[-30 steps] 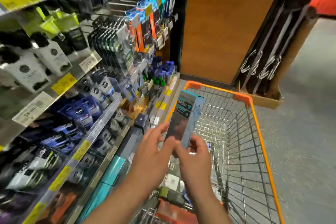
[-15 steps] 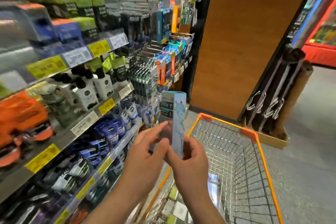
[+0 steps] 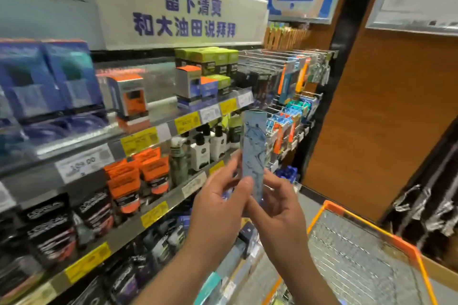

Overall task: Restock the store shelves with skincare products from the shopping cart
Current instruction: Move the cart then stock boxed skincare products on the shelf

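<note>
A tall, narrow light-blue skincare box (image 3: 254, 151) stands upright in front of me, its water-splash side facing the camera. My left hand (image 3: 218, 208) pinches its lower left edge with thumb and fingers. My right hand (image 3: 280, 208) holds the lower right side, fingers curled behind it. The box is level with the shelf (image 3: 173, 195) of white pump bottles (image 3: 203, 148) and orange tubes (image 3: 138, 181). The orange wire shopping cart (image 3: 366, 250) sits at the lower right; its contents are out of view.
Stacked shelves fill the left: blue boxes (image 3: 49, 82) and green boxes (image 3: 210, 57) above, black tubes (image 3: 49, 228) below. Hanging razor packs on pegs (image 3: 292, 106) lie behind the box. A wooden panel (image 3: 376, 119) and dark rack (image 3: 426, 200) stand to the right.
Both hands have lifted the box from above the cart up to shelf height. The box turned so its narrow blue side faces me. My view rose to the upper shelves.
</note>
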Tool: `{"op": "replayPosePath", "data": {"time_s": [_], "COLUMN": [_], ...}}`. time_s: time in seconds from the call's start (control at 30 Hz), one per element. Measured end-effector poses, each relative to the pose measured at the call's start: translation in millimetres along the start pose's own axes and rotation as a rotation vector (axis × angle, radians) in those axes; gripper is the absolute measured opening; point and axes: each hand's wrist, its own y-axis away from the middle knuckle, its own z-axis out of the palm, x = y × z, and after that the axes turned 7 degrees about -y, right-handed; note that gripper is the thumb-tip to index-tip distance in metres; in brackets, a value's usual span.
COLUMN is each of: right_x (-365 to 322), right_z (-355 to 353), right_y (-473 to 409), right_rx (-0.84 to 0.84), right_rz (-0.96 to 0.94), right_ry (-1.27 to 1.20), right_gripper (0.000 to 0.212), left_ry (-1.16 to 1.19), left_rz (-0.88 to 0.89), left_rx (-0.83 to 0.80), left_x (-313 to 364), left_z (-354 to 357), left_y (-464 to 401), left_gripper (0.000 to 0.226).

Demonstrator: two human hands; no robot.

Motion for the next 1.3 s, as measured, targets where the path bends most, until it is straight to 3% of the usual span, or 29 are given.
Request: {"op": "replayPosePath", "data": {"time_s": [0.37,0.57,0.8,1.03,1.3], "right_x": [-11,-23,-17,-18,-26], "right_z": [91,131,182,228,265], "right_y": [1,4,-2,-5,-2], "right_rx": [-0.301,-0.441,-0.525,-0.594,-0.608], "right_rz": [-0.159,-0.116,-0.032,-0.145,-0.131], "right_ry": [0.073,0.048,0.053,0.157,0.128], "right_gripper": [0.044,0.05,0.061,0.056,0.053], "left_ry": [0.011,-0.01,0.004,-0.077,-0.121], "left_rz": [0.096,0.076,0.032,0.057,0.118], "left_rx": [0.158,0.273,0.421,0.483,0.52], "left_x": [45,63,74,86,95], "left_z": [-96,-142,-188,-220,-245], "left_y": [12,24,36,46,53], "left_gripper": [0.066,0.052,0.052,0.05,0.053]}}
